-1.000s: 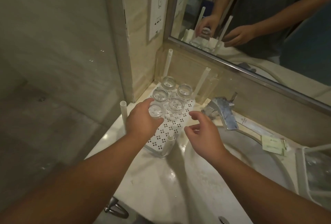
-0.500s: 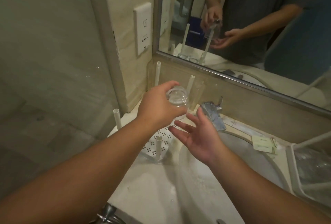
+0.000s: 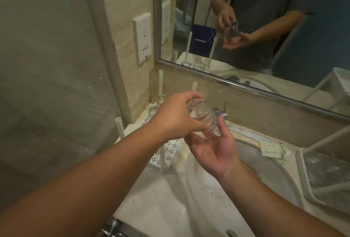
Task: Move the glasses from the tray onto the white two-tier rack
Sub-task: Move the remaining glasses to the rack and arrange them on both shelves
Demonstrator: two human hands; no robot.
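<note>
Item: clear glass, held in mid-air above the counter, base tipped toward camera, over the gap betw. tray and sink. L hand: fingers curled round glass's upper part, firm grip. R hand: palm up, fingers spread beneath glass, thumb touching its side. White perforated tray w/ upright posts sits below-left; more glasses on it near wall. White rack at far right edge, well apart. Faucet behind glass.
</note>
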